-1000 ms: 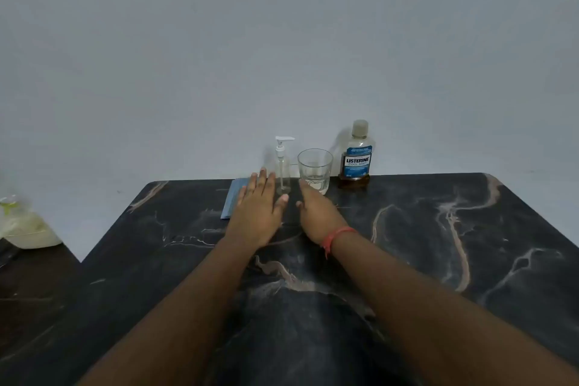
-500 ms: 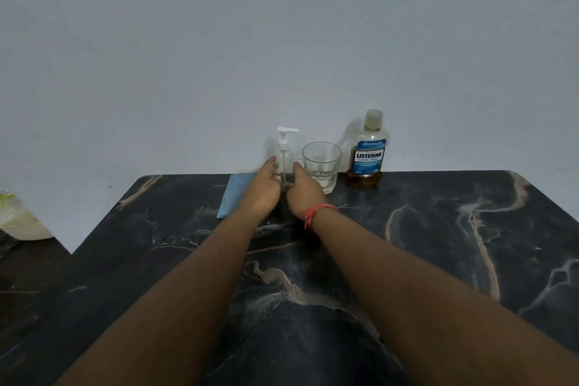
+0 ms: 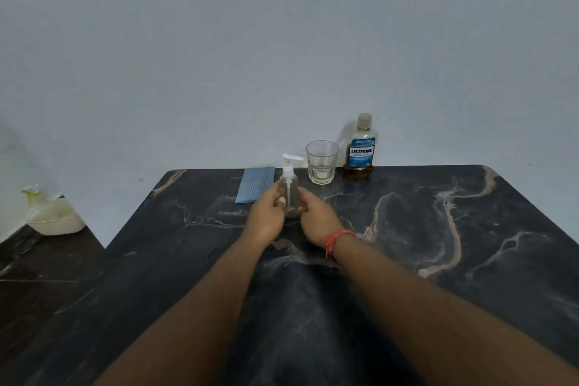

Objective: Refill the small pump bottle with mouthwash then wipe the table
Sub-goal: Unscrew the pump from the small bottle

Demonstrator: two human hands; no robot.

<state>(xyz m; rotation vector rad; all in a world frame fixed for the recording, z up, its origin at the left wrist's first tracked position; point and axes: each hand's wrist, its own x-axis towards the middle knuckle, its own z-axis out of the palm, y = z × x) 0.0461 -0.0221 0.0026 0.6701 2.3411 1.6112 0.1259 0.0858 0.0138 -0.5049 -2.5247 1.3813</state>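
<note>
pump bottle: small, clear, looks empty, white pump head on, spout pointing right; upright between both hands, nearer the person than the row of things at the far edge; can't tell if its base touches the table or is just lifted.
left hand: curled round the bottle's left side, thumb on the front of the body, fingers wrapped behind.
right hand: curled round the bottle's lower right side, fingertips on the body; red thread band on the wrist.
both forearms: bare, reaching in from the bottom edge, meeting at the bottle.
cloth: blue, folded flat, on the table just left of and behind the bottle, at the far edge; not touched by either hand.
glass: clear tumbler, upright, behind and to the right of the bottle, a little clear liquid in the bottom.
mouthwash bottle: blue Listerine label, cap on, amber liquid low in the bottom; upright, just right of the glass, near the far edge.
table: dark marble-look top with pale veins, pushed against a plain pale wall.
side surface: lower dark top at left with a whitish container on it, blurred.
</note>
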